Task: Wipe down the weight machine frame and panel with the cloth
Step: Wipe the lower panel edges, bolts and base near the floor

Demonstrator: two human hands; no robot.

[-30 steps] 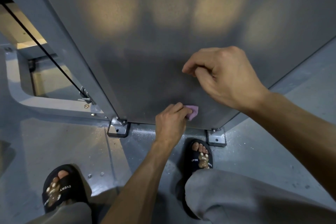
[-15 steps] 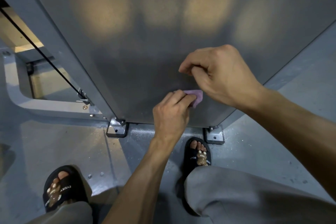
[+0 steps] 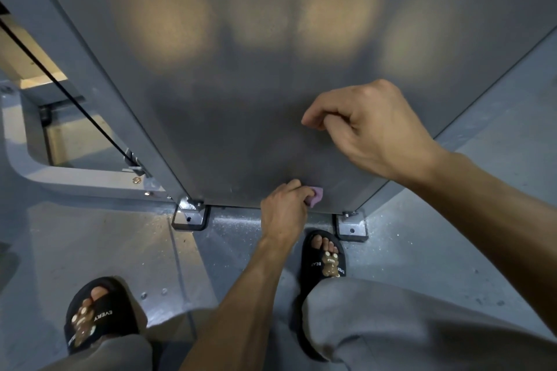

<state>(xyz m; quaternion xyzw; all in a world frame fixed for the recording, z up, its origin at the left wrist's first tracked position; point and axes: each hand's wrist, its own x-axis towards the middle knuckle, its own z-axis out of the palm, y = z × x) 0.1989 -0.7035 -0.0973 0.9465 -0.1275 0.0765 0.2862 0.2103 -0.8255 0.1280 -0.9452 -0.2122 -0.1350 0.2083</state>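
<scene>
**Cloth at lower edge of weight-machine panel**

I see the left hand (image 3: 283,212) gripping a small purple cloth (image 3: 316,196) and holding it against the grey metal panel (image 3: 241,84), just above the panel's bottom edge and between the two floor mounting brackets (image 3: 190,217). The right hand (image 3: 373,132) is higher up in front of the panel, fingers curled, holding nothing that I can make out. A black cable (image 3: 60,84) runs diagonally left of the frame upright (image 3: 99,93). Both feet wear black slides (image 3: 99,313) on the grey floor.
</scene>
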